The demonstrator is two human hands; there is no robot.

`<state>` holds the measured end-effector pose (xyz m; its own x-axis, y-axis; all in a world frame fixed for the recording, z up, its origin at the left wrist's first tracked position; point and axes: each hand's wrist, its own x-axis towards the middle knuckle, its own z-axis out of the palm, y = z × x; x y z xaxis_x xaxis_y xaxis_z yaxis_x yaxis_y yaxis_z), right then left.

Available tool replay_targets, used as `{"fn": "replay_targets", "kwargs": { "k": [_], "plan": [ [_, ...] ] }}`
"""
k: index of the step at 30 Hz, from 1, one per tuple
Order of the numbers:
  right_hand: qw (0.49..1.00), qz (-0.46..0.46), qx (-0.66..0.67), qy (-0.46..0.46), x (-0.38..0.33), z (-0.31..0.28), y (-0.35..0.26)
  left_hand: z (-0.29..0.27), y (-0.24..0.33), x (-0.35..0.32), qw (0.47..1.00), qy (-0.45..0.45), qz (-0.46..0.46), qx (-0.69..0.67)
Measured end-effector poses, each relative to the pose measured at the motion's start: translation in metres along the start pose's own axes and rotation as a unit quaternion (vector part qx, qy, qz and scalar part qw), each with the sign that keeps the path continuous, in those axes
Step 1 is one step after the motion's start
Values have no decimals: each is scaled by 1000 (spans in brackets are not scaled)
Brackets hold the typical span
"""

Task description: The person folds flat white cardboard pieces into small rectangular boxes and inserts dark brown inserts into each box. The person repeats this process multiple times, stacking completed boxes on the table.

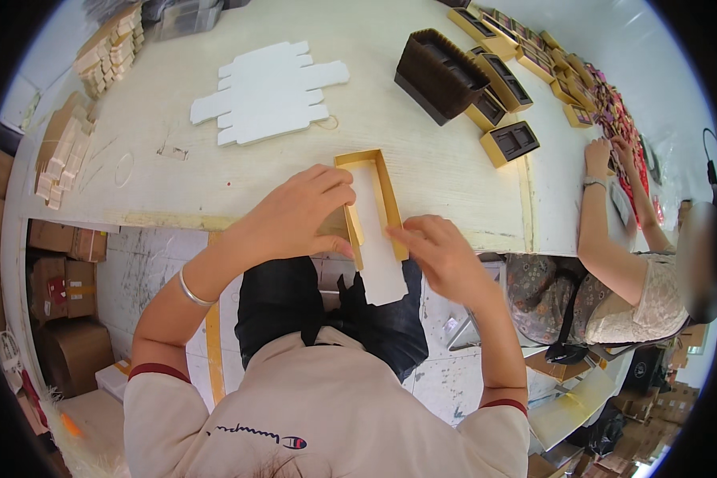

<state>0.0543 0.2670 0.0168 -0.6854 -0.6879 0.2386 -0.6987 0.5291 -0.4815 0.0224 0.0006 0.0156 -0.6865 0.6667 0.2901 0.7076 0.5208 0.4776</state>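
A partly folded cardboard box [388,193] with gold walls and a white bottom lies at the table's near edge. Its far end and both long sides stand up, while a flat white flap at the near end reaches out over my lap. My left hand [299,213] grips the left wall, fingers at the rim and thumb lower along the side. At the near end of the right wall, my right hand [442,256] pinches the gold card. A pile of flat white box blanks [267,94] lies beyond, to the left.
Dark brown stacked trays [440,73] stand right of the blanks. Gold boxes with dark inserts [511,143] sit beside them, with several more behind. Folded card stacks [64,151] line the left edge. A co-worker's arms [605,215] reach over the table at right.
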Motion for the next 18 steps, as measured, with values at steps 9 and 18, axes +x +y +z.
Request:
{"fn": "replay_targets", "kwargs": {
  "k": [9, 18],
  "plan": [
    [998, -57, -15, -1, 16, 8, 1, 12, -7, -12, 995, -17, 93, -31],
    [997, 2, 30, 68, 30, 29, -8, 32, 25, -4, 991, 72, -75, -86]
  ]
}}
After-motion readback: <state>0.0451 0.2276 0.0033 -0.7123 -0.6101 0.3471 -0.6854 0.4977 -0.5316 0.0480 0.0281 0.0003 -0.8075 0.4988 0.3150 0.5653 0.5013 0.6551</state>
